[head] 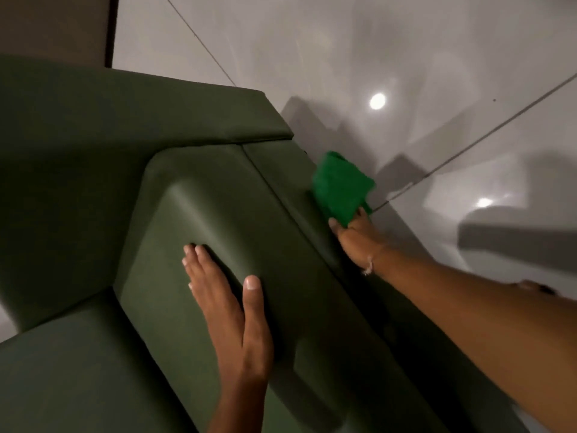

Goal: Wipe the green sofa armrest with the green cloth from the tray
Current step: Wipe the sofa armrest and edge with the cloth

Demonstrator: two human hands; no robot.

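The dark green sofa armrest (218, 214) runs from the lower middle up toward the backrest. My left hand (231, 304) lies flat on its top, fingers spread, holding nothing. My right hand (356, 235) reaches over the armrest's outer right edge and grips the bright green cloth (342, 187), which is pressed against the outer side panel near its far end. The fingers of that hand are mostly hidden under the cloth. No tray is in view.
The sofa's backrest (125, 114) crosses the upper left and the seat cushion (62, 379) fills the lower left. A glossy pale tiled floor (406, 57) with ceiling-light reflections and grout lines lies to the right. A brown wall panel (56, 26) stands at the top left.
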